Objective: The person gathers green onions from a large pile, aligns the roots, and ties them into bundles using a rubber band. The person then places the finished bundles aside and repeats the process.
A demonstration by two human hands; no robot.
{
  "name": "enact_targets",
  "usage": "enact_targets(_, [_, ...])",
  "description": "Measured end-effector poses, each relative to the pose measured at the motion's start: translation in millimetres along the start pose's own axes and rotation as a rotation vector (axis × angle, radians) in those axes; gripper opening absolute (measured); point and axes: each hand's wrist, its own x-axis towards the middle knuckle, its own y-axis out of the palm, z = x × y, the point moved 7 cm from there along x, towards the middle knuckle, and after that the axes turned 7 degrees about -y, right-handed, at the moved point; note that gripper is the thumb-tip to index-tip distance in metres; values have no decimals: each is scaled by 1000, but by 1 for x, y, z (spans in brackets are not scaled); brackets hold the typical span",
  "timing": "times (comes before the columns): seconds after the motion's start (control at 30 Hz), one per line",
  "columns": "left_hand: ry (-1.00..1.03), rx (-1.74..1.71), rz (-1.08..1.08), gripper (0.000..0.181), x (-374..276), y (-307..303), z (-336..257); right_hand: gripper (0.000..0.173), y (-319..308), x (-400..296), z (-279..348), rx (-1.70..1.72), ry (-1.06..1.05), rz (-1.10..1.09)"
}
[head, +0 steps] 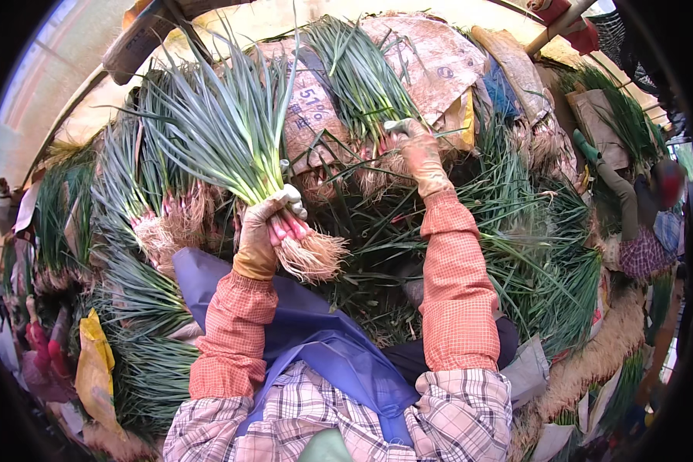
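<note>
My gloved left hand (268,222) is closed around a bunch of green onions (245,144), just above their pink bulbs. The leaves fan up and to the left, while the pale roots hang below my fist. My gloved right hand (416,147) reaches forward to a second pile of green onions (358,75), which lies on woven sacks. Its fingers are at the reddish stem ends of that pile; whether they grip any stalks cannot be made out. Left of my left hand, bundled green onions (156,231) rest with their roots towards me.
A printed woven sack (312,115) lies under the onions ahead. Loose green leaves (531,231) spread at the right. A blue apron (335,341) covers my lap. Other people work at the right, by a checked garment (644,251), and at the left, with a red sleeve (58,355). A yellow sack (95,369) stands lower left.
</note>
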Motion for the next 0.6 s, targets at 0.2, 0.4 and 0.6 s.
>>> enact_targets(0.2, [-42,-206,127,57,6,-1,25,36,17,-11,-48,-416,415,106])
enact_targets(0.4, [13,-141,157,55,4,8,22,24,26,-80,26,1092,288,46])
enact_targets(0.6, [-59,-12,56,39,-10,13,28,23,95,-142,52,510,162,272])
